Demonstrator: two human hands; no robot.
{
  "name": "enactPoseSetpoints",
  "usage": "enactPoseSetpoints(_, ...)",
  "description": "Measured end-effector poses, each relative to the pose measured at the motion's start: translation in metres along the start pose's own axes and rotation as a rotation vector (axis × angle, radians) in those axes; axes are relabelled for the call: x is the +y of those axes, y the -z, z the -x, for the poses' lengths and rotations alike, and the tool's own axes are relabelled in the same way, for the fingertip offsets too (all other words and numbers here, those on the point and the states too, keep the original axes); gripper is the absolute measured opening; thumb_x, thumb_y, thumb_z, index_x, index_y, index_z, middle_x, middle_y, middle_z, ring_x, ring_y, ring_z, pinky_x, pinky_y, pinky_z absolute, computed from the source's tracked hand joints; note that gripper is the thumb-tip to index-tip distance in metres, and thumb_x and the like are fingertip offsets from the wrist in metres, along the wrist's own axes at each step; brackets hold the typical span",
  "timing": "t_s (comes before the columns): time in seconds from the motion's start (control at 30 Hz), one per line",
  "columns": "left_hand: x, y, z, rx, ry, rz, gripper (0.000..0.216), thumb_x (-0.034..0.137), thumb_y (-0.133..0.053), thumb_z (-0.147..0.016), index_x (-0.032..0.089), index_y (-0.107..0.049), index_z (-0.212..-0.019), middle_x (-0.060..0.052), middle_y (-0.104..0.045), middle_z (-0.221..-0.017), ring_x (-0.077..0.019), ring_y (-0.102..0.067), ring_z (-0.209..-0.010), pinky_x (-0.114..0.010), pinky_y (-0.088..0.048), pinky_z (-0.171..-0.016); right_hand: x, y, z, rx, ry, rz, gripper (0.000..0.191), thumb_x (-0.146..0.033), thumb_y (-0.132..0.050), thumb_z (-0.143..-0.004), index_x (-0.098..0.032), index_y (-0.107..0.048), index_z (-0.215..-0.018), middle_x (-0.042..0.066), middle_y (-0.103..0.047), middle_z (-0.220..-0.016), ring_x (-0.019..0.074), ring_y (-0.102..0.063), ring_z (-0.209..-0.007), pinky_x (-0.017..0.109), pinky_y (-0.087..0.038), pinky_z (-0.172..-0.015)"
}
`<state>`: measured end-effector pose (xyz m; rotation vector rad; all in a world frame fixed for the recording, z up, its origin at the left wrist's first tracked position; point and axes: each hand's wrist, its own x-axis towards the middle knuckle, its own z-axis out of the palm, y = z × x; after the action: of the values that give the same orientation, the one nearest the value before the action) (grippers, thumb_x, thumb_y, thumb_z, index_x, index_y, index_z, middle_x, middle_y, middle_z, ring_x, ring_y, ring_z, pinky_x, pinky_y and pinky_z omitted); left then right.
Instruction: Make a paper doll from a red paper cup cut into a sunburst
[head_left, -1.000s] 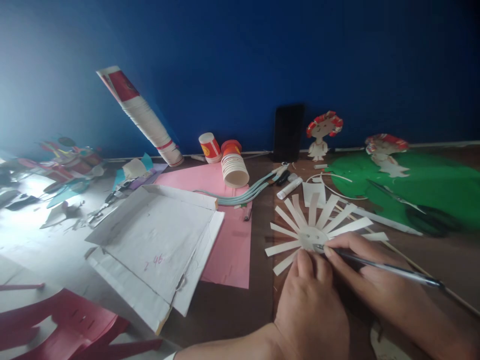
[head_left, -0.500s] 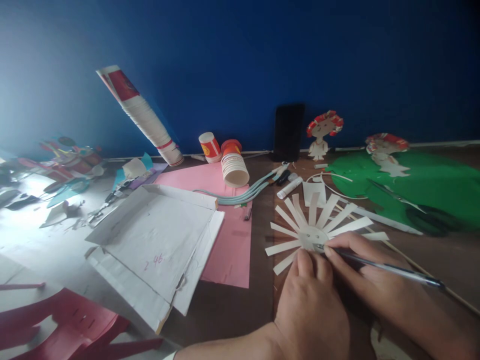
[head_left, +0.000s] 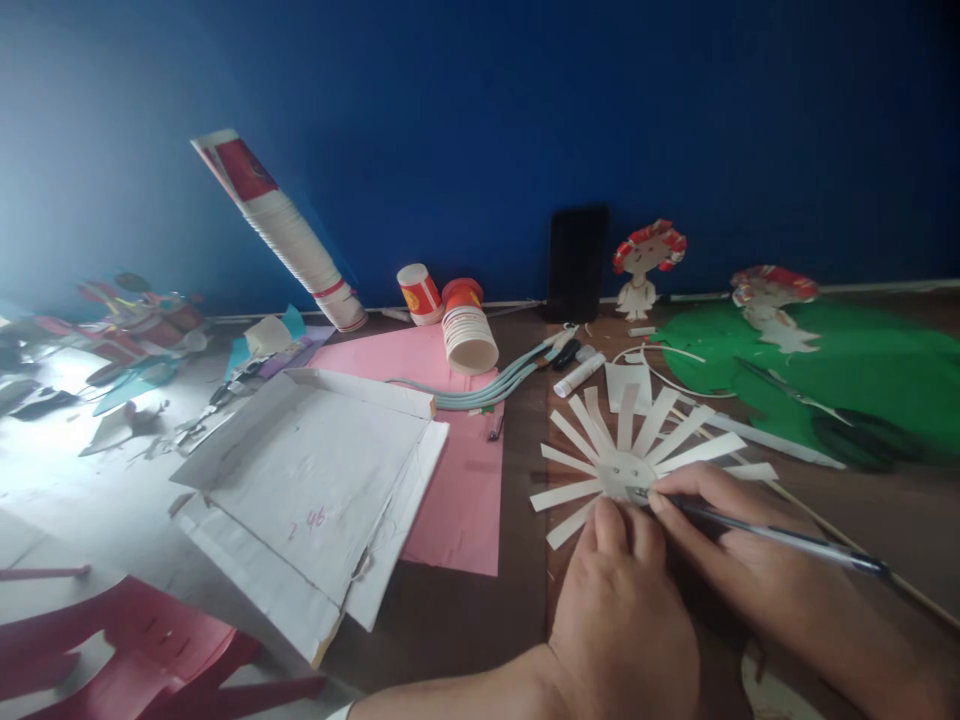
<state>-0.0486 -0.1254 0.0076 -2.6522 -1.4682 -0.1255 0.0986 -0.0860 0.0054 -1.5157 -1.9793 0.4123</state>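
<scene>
A white paper cup [head_left: 628,470], cut into strips that fan out around its round base, lies on the brown table. Two small eyes are drawn on the base. My right hand [head_left: 739,535] is closed around a pen [head_left: 780,540], whose tip touches the base below the eyes. Bent fingers of my left hand [head_left: 622,600] grip the cup's near edge and press it down; their tips are partly hidden. Beyond it lie a small white paper piece [head_left: 630,390] and a white capped tube [head_left: 579,376].
Scissors [head_left: 825,410] rest on green paper [head_left: 915,360] at right. Two paper figures [head_left: 637,295] and a dark phone [head_left: 576,265] stand by the blue wall. Leftward are a white box lid [head_left: 315,480], pink paper [head_left: 465,500], paper cups [head_left: 471,340] and a tall cup stack [head_left: 292,240].
The pen tip has shifted very slightly on the base. Both hands otherwise keep their places.
</scene>
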Motion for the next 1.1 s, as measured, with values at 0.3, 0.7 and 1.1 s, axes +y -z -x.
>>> enactPoseSetpoints(0.3,0.0,0.003,-0.002,-0.049,-0.018,-0.019,0.045,0.028,-0.052,-0.093,0.006,-0.062,-0.132,-0.018,-0.059,-0.117,-0.0243,-0.053,-0.101,-0.028,-0.05,-0.069,-0.013,0.01,-0.006,-0.045,-0.014,0.015,0.022,-0.043,-0.049,-0.09,-0.03,-0.064,-0.081,0.001,-0.076,-0.077,0.0224,-0.072,-0.068,0.035,-0.056,-0.067)
enactPoseSetpoints(0.7,0.0,0.002,-0.002,-0.035,-0.017,-0.009,0.043,0.028,-0.054,-0.092,0.007,-0.065,-0.128,-0.016,-0.061,-0.117,-0.0242,-0.055,-0.1,-0.027,-0.051,-0.067,-0.006,0.006,-0.004,-0.012,0.006,0.008,0.022,-0.043,-0.051,-0.09,-0.029,-0.064,-0.079,0.0,-0.074,-0.074,0.021,-0.071,-0.067,0.033,-0.055,-0.066)
enactPoseSetpoints(1.1,0.001,0.002,-0.001,-0.008,-0.006,0.007,0.045,0.026,-0.055,-0.092,0.007,-0.062,-0.131,-0.015,-0.063,-0.119,-0.0249,-0.056,-0.101,-0.027,-0.05,-0.063,0.003,-0.002,-0.001,0.007,-0.018,-0.005,0.023,-0.047,-0.053,-0.09,-0.029,-0.065,-0.082,-0.002,-0.074,-0.076,0.0194,-0.07,-0.068,0.032,-0.053,-0.065)
